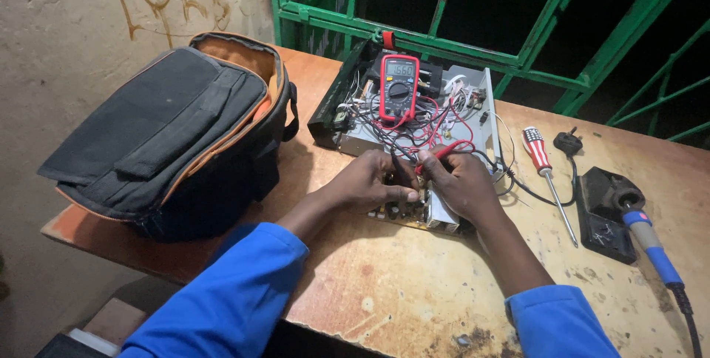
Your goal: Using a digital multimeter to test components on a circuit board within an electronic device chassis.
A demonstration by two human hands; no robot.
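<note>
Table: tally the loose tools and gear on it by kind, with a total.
Multimeter: 1
Screwdriver: 1
Soldering iron: 1
Tool bag: 1
Circuit board: 1
Total: 5

a worn, stained brown wooden surface [414,291] stands under dim light. behind its far edge runs a green painted metal window grille [473,25] with darkness beyond; left of the surface, a rough beige plaster wall [66,40] carries orange streaks.
</note>
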